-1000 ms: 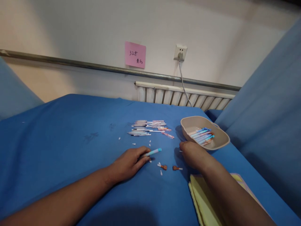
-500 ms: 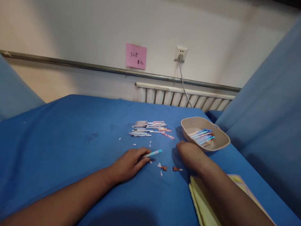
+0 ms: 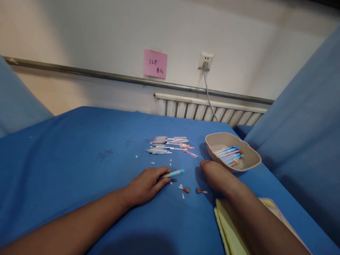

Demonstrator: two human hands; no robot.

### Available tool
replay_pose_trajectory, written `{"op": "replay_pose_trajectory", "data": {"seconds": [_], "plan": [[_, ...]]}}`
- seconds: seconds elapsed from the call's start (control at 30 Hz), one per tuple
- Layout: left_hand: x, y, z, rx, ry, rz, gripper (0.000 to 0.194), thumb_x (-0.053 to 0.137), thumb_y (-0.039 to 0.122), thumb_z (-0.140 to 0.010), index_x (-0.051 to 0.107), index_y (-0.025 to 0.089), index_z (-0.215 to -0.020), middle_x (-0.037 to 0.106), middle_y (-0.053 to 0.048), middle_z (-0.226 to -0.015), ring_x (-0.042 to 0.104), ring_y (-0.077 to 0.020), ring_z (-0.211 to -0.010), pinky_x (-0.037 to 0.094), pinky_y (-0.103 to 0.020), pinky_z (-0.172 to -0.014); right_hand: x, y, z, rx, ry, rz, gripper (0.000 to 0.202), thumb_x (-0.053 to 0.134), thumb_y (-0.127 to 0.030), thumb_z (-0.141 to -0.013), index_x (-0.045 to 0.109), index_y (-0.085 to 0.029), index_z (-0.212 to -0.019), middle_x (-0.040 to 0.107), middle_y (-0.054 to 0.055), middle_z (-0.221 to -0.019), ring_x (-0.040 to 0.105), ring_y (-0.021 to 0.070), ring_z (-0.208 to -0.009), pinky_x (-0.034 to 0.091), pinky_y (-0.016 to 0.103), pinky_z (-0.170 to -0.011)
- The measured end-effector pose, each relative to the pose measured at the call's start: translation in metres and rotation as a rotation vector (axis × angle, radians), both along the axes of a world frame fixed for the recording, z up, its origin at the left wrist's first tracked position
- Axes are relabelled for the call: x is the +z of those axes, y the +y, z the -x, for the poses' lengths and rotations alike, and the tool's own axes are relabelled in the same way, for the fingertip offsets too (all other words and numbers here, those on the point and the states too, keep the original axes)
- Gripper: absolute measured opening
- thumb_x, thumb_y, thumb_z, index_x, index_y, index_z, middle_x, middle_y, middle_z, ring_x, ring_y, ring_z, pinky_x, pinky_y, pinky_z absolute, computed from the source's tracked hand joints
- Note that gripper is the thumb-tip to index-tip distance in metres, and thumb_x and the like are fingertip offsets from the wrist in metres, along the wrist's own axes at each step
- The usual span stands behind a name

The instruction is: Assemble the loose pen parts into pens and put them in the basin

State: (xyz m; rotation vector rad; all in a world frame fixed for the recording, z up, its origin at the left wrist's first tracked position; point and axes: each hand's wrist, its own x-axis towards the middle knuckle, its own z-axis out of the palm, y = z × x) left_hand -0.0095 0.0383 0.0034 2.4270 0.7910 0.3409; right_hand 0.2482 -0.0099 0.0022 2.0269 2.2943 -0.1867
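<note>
Between the thumb and fingers of my left hand (image 3: 150,182) is a pen (image 3: 174,173), pale with a turquoise end that points right. My right hand (image 3: 216,173) rests closed on the blue cover in front of the beige basin (image 3: 252,163); its fingers curl under, so anything inside is hidden. In the basin lie several pens (image 3: 230,155) with blue and brown ends. Two brown caps with white stems, a left one (image 3: 186,190) and a right one (image 3: 198,191), lie between my hands. Small white tips (image 3: 183,196) are scattered around the pen.
Beyond my hands, several grey pen barrels (image 3: 158,151), thin white refills (image 3: 179,148) and pink-patterned barrels (image 3: 190,153) lie in rows. A folded yellow cloth (image 3: 228,226) is under my right forearm. A radiator (image 3: 186,106) and a wall socket (image 3: 205,61) are behind; blue curtains (image 3: 300,120) hang beside.
</note>
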Motion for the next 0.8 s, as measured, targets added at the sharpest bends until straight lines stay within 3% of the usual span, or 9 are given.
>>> {"op": "replay_pose_trajectory", "data": {"seconds": [0.2, 0.37, 0.43, 0.8], "plan": [[-0.002, 0.001, 0.001, 0.010, -0.010, 0.003, 0.024, 0.039, 0.036, -0.092, 0.057, 0.021, -0.098, 0.062, -0.001, -0.086, 0.055, -0.0157, -0.076, 0.039, -0.023, -0.067, 0.002, 0.003, 0.003, 0.010, 0.284, -0.124, 0.019, 0.047, -0.007, -0.078, 0.061, -0.014, -0.089, 0.066, 0.011, -0.091, 0.064, 0.0213, -0.084, 0.047, 0.031, -0.075], [-0.001, -0.001, 0.000, 0.011, -0.076, 0.089, 0.026, 0.038, 0.038, -0.092, 0.057, 0.020, -0.095, 0.063, -0.001, -0.083, 0.056, -0.0150, -0.073, 0.041, -0.024, -0.066, 0.007, 0.001, 0.027, -0.051, 1.305, -0.149, 0.012, 0.055, -0.029, -0.082, 0.055, -0.018, -0.085, 0.064, 0.001, -0.069, 0.063, 0.0148, -0.067, 0.052, 0.029, -0.067], [0.000, -0.002, -0.001, 0.006, -0.101, 0.149, 0.024, 0.039, 0.037, -0.092, 0.056, 0.020, -0.094, 0.063, 0.000, -0.082, 0.057, -0.0145, -0.073, 0.042, -0.024, -0.067, 0.008, -0.002, 0.037, -0.103, 1.500, -0.167, 0.017, 0.061, -0.034, -0.077, 0.056, -0.018, -0.080, 0.063, -0.001, -0.064, 0.063, 0.0142, -0.063, 0.052, 0.029, -0.065], [0.000, -0.006, -0.002, -0.003, -0.167, 0.273, 0.020, 0.041, 0.034, -0.092, 0.055, 0.020, -0.095, 0.063, 0.000, -0.085, 0.059, -0.0123, -0.072, 0.044, -0.022, -0.068, 0.007, -0.009, 0.052, -0.155, 1.470, -0.319, 0.013, 0.061, -0.032, -0.077, 0.057, -0.020, -0.080, 0.062, 0.000, -0.065, 0.060, 0.0138, -0.064, 0.048, 0.026, -0.063]]}}
